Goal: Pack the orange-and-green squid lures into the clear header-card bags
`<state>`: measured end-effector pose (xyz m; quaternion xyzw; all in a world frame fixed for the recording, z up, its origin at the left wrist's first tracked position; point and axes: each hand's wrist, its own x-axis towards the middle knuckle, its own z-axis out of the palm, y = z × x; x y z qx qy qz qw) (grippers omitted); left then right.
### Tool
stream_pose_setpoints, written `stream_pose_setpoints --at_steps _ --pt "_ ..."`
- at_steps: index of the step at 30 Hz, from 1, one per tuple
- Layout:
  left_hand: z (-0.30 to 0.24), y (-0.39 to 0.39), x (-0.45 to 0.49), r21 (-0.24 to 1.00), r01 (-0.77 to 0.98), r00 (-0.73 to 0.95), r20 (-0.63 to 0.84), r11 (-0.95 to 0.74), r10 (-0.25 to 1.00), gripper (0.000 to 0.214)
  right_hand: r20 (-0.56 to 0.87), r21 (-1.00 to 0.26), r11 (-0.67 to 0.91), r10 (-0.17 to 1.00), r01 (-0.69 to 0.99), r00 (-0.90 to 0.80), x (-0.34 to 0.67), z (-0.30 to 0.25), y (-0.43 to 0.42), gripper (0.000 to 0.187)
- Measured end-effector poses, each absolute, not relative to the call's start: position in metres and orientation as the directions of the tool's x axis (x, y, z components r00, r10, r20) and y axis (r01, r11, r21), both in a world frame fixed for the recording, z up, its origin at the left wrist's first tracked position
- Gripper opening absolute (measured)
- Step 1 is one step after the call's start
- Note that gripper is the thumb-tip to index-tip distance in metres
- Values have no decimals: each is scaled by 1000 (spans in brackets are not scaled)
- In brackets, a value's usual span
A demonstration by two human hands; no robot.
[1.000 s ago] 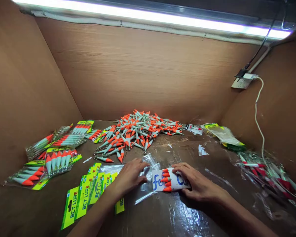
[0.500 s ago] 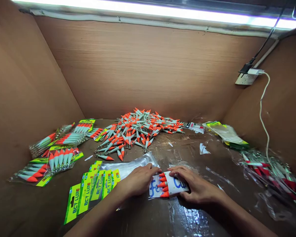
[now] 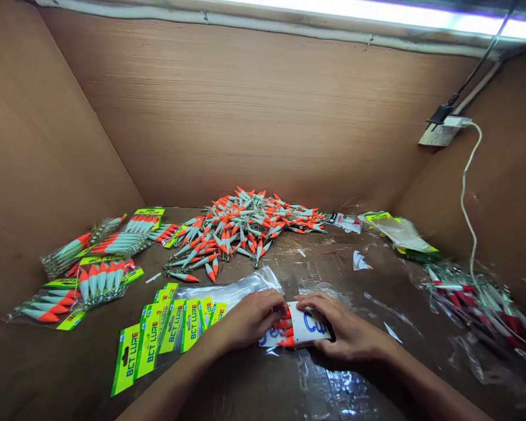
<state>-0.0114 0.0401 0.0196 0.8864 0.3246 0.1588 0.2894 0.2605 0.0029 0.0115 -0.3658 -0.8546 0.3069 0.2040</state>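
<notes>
In front of me lies a white holder (image 3: pixel 305 327) with blue handwriting, and the orange tips of several fishing lures (image 3: pixel 286 340) stick out from its left side. My right hand (image 3: pixel 348 327) grips the holder from the right, thumb at the near edge and fingers across the far edge. My left hand (image 3: pixel 256 318) is curled over the upper lure tips, its fingertips closed there and partly hidden. Under the tips a clear, shiny piece with blue writing (image 3: pixel 268 338) shows. Left of my left hand, clear bags with green-yellow BCT LURE headers (image 3: pixel 170 324) lie fanned out.
A heap of loose orange-and-white lures (image 3: pixel 245 225) lies at the back. Filled lure packs (image 3: pixel 100 280) are stacked at left. To the right are empty-looking bags (image 3: pixel 405 237) and wrapped red-and-silver lures (image 3: pixel 482 298). A white cable (image 3: pixel 464 199) hangs from a power socket (image 3: pixel 440 133).
My left hand's fingers have curled and closed over the lure tips, where they were stretched beside them before. My right hand keeps its hold on the holder. The view has tilted slightly.
</notes>
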Motion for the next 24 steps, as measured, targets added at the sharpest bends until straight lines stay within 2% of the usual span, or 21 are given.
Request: stream_pose_setpoints --at_steps 6,10,12,14,18,21,24 --pt "9 36 -2 747 434 673 102 -503 732 6 79 -629 532 769 567 -634 255 11 -4 81" --pt "18 34 -4 867 335 649 71 -368 757 44 98 -584 572 755 577 -649 255 11 -7 90" --pt "25 31 -13 844 375 624 76 -384 777 57 104 -568 589 744 575 -660 255 13 -8 94" --pt "27 26 -27 752 497 600 64 -434 797 64 94 -563 599 731 570 -676 255 15 -8 95" --pt "14 14 -52 622 628 644 -77 -468 761 76 104 -506 658 688 557 -718 253 21 -8 92" --pt "3 7 -57 589 615 686 -74 -524 724 77 95 -468 684 668 560 -738 251 24 -8 80" --pt "0 6 -55 573 607 698 -52 -551 714 78 83 -486 670 675 561 -734 253 22 -8 64"
